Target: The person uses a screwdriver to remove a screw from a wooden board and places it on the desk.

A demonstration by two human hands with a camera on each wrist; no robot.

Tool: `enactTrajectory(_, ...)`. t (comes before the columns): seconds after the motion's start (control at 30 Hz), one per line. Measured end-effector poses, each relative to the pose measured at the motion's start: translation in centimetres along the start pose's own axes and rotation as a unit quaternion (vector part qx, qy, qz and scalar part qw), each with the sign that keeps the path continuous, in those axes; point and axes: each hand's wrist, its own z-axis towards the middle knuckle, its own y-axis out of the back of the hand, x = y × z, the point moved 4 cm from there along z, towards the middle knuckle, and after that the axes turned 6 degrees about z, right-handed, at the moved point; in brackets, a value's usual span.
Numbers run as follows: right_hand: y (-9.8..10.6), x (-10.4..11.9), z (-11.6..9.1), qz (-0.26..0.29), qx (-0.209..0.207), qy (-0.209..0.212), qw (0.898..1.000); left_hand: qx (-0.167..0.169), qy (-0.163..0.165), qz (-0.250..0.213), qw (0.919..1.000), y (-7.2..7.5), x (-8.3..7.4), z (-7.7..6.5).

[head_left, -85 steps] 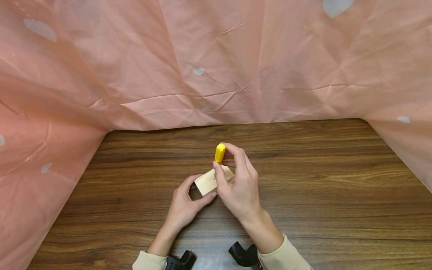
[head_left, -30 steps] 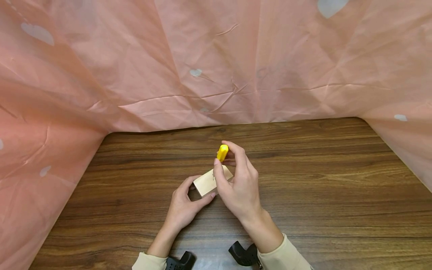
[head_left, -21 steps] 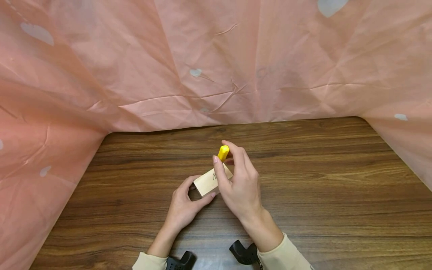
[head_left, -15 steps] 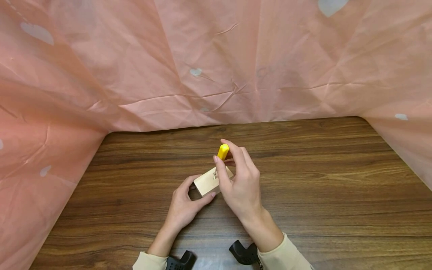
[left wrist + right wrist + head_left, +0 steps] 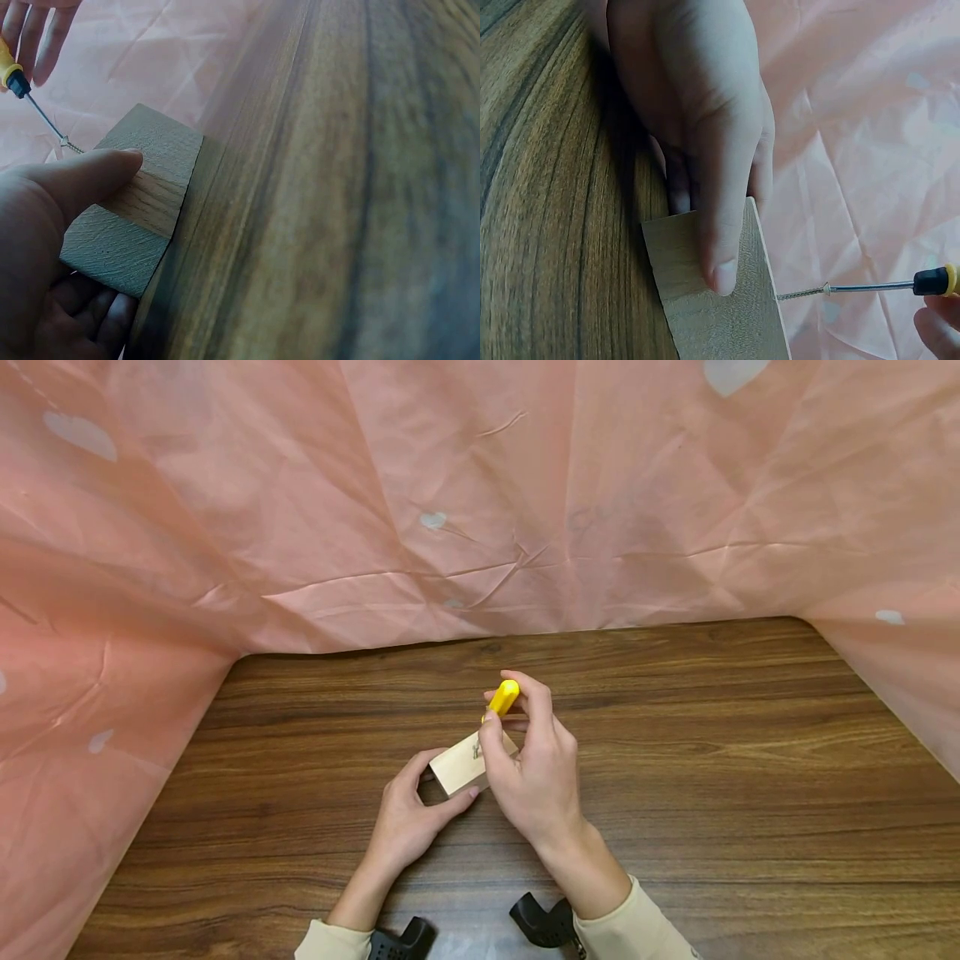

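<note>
A pale wooden block (image 5: 457, 767) rests on the table, gripped at its left end by my left hand (image 5: 408, 822). In the left wrist view, that hand's thumb lies along the near side of the block (image 5: 161, 161). My right hand (image 5: 534, 781) pinches the yellow handle of a screwdriver (image 5: 505, 697) between thumb and fingers. A screw (image 5: 802, 293) stands out of the block's top face, much of its thread showing. The tip of the screwdriver (image 5: 874, 286) meets the screw head, roughly in line with it. From the head view, the right thumb partly hides the shaft.
The brown wood-grain table (image 5: 712, 760) spreads around both hands. Pink cloth (image 5: 480, 502) with pale hearts hangs behind it and along both sides. Black wrist mounts (image 5: 542, 923) sit by the beige sleeves at the near edge.
The screwdriver handle has gone from nearly upright to leaning right, and the right fingers have shifted around it. The left hand and the block stay almost in place.
</note>
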Motion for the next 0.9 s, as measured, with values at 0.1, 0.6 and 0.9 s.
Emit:
enactTrajectory(0.1,0.01,0.02,-0.06,-0.026,-0.001,0.000,1.000,0.000,0.000,0.001,1.0000,-0.02,0.01,-0.03)
enactTrajectory(0.6,0.06,0.39,0.18,0.006,-0.009,0.035,0.999,0.000,-0.001,0.005,1.0000,0.00,0.04,0.02)
enactTrajectory(0.9,-0.05,0.44,-0.06,-0.027,0.005,0.026,0.999,0.001,0.001,0.002,1.0000,-0.09,0.06,-0.03)
